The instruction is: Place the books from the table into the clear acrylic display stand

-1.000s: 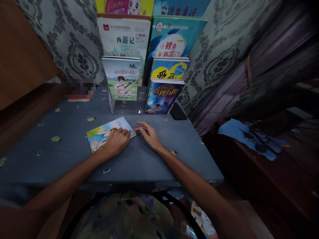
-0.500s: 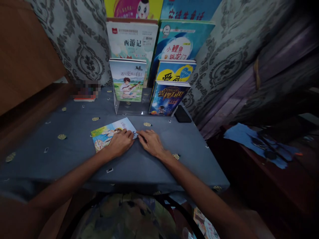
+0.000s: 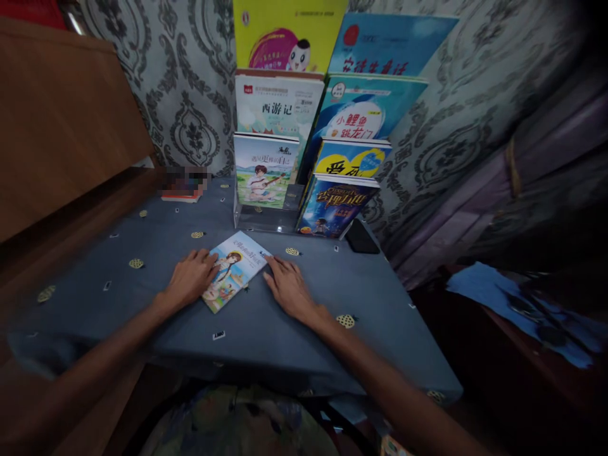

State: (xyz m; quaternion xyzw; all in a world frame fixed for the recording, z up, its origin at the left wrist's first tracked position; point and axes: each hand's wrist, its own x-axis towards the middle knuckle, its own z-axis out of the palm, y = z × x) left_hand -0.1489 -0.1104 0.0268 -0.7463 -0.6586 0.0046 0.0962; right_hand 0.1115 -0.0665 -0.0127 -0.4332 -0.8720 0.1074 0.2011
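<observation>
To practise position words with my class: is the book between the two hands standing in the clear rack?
No, the book lies flat on the tablecloth, in front of the rack.

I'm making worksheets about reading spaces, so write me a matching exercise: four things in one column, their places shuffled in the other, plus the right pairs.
Things
1. Loose picture-cover book
2. Flat black object
3. Light blue sheet
4. Yellow-green book

Places
A. Beyond the right edge of the table
B. Upright, at the top left of the clear stand
C. Between the left hand and the right hand
D. On the table, just right of the stand

Right pairs: 1-C, 2-D, 3-A, 4-B
</observation>
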